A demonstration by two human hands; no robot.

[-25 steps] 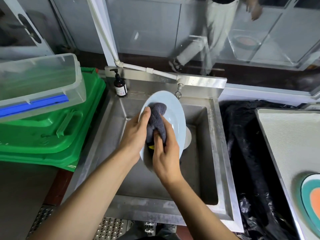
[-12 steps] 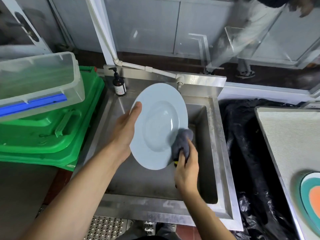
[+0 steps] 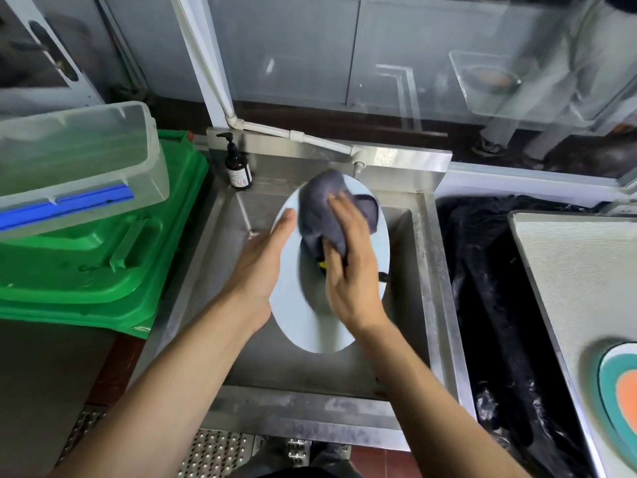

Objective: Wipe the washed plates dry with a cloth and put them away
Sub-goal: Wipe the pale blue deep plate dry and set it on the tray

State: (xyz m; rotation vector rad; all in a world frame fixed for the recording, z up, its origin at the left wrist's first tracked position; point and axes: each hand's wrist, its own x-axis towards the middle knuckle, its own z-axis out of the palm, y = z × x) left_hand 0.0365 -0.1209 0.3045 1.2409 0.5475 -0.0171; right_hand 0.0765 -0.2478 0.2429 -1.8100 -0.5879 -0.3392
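Head view: pale blue plate (image 3: 303, 326) held tilted above the steel sink (image 3: 427, 305), left hand (image 3: 260, 267) gripping its left rim, thumb on the face. Right hand (image 3: 348, 267) clutches a grey cloth (image 3: 319, 208) pressed against the plate's upper face.

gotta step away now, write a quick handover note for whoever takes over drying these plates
Left hand: holds the pale blue plate by its left rim, tilted over the steel sink.
Right hand: grips the grey cloth and presses it on the plate's face.
Done: wiping of this plate is under way; how dry it is cannot be told.
Left: finish drying it and put it away. A multicoloured plate lies on the counter to the right.
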